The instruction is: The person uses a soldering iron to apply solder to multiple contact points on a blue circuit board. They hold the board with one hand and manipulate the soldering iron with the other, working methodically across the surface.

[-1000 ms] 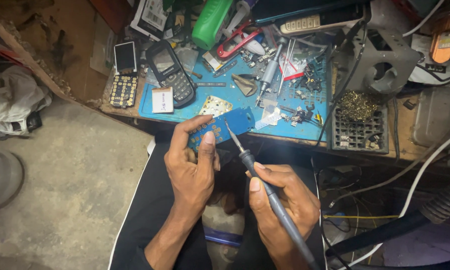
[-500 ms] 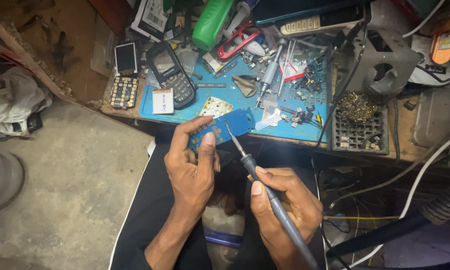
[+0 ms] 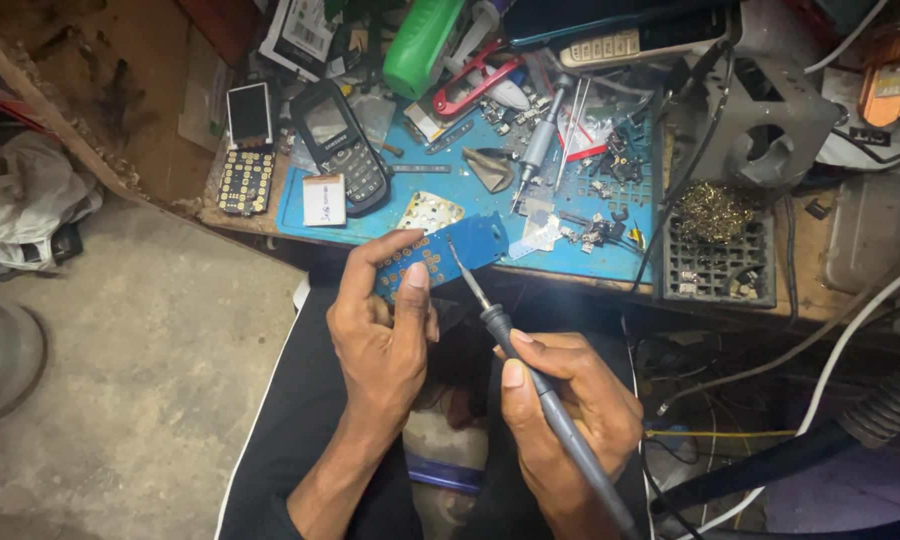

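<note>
- The blue circuit board [image 3: 440, 255], long and narrow with rows of gold contact pads, is pinched in the left hand [image 3: 380, 335], fingers curled over its top edge and thumb pressed on its face; it sits above the lap, just in front of the bench edge.
- The right hand [image 3: 570, 410] is closed pen-fashion round the grey soldering iron [image 3: 530, 380], whose thin tip reaches to 11 o'clock and meets the board near its right end.
- As a judgement: the soldering is under way, with the tip on or just at one spot; whether that joint has taken cannot be told, and the other pads look bare.
- At 12 o'clock from the board lies the blue work mat [image 3: 470, 195], which serves as a shallow tray: it holds a dark mobile phone [image 3: 342, 145], a small white battery pack [image 3: 323, 200], a pale keypad sheet [image 3: 430, 212], a grey screwdriver [image 3: 538, 140] and loose small parts towards its right side.
- At 10 o'clock, off the mat, a phone screen and keypad board [image 3: 247, 150] lies on the bare wood.
- At 2 o'clock a black grid tray [image 3: 715, 265] holds brass cleaning wool [image 3: 712, 208] at its far end; its cells look mostly empty, with a few small bits at the lower right.
- Further at 12 o'clock a green bottle [image 3: 420, 40] lies on its side among the clutter.
</note>
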